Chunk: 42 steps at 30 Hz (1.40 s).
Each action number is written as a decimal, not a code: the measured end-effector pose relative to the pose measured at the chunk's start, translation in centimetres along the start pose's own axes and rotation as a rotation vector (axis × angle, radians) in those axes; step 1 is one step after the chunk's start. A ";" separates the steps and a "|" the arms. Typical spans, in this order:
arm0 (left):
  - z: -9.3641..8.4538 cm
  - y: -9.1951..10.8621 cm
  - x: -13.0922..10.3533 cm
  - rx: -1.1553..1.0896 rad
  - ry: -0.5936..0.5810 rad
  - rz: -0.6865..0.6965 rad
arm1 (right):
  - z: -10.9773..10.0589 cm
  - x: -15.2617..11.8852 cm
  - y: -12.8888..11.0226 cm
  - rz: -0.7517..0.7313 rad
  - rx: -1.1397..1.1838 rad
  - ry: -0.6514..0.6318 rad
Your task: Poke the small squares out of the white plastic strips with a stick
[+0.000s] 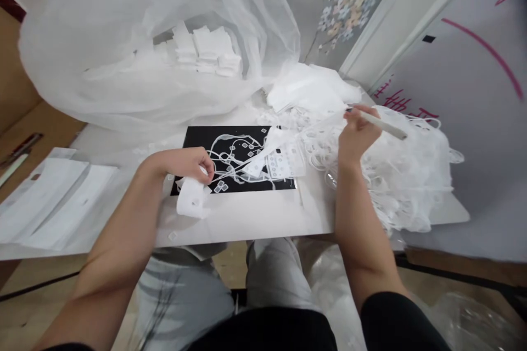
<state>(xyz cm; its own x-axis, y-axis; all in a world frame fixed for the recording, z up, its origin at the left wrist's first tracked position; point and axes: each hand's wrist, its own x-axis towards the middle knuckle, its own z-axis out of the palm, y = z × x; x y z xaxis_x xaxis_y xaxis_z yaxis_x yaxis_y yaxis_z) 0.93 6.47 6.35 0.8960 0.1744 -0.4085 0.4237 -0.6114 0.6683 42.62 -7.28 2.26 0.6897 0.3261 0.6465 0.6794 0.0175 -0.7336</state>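
Note:
My left hand (193, 164), at the left part of a black mat (284, 184), has its fingers closed on a white fabric piece (191, 200) that hangs over the mat's front left corner. Thin white cords (230, 173) run across the mat from beside these fingers. Further right and higher, my right hand (362, 129) grips a slim white pen-like tool (389, 129), its dark end toward the left. A pale strip (278, 140) stretches from the mat toward this hand; whether the fingers pinch it too, I cannot tell. Small square white bits (221, 186) lie on the mat.
Behind the mat a large translucent bag (102, 77) holds stacked white pieces (209, 52). White sheets (308, 88) and a tangled heap of white mesh and cords (411, 175) fill the right side. Flat white strips (53, 192) lie left. The table's front edge (255, 238) is near my legs.

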 end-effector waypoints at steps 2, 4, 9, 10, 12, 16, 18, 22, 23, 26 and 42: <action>-0.5 0.1 -0.7 -0.003 -0.017 -0.023 | -0.2 0.2 0.4 0.002 -0.002 0.128; -0.9 0.3 -1.2 -0.009 -0.004 -0.035 | -0.2 0.3 0.5 0.005 0.009 0.206; -1.2 0.2 -1.8 -0.053 -0.002 -0.018 | -1.2 1.1 1.1 0.003 0.077 0.371; -1.2 -0.1 -1.8 -0.065 -0.012 -0.023 | -1.6 1.5 1.3 0.014 0.089 0.434; -1.3 -0.7 -2.1 -0.084 -0.021 -0.040 | -2.3 2.2 1.5 0.058 0.124 0.554; -2.0 -0.9 -3.5 -0.166 0.134 -0.020 | -2.1 1.9 -0.2 0.163 0.258 0.483; -1.9 0.0 -4.1 -0.211 0.258 0.071 | -1.1 0.3 -2.6 0.191 0.362 0.328; 0.0 3.4 -3.4 -0.203 0.449 0.409 | 0.6 -4.2 -8.8 0.247 0.618 -0.058; 0.8 4.4 -2.9 -0.196 0.461 0.452 | 0.8 -5.3 -10.2 0.277 0.668 -0.170; 3.0 7.4 -1.0 -0.172 0.495 0.404 | 0.5 -7.6 -13.1 0.400 0.775 -0.532; 5.6 8.4 2.2 0.302 0.745 0.591 | 1.5 -10.6 -13.4 1.109 0.876 -1.331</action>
<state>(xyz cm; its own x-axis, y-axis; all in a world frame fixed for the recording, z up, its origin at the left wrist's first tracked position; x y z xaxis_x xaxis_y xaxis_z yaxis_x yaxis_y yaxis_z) 5.72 -2.64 7.60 0.8504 0.1552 0.5028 -0.0766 -0.9088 0.4101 25.85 -9.55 4.90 -0.2309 0.9101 -0.3441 -0.4407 -0.4131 -0.7969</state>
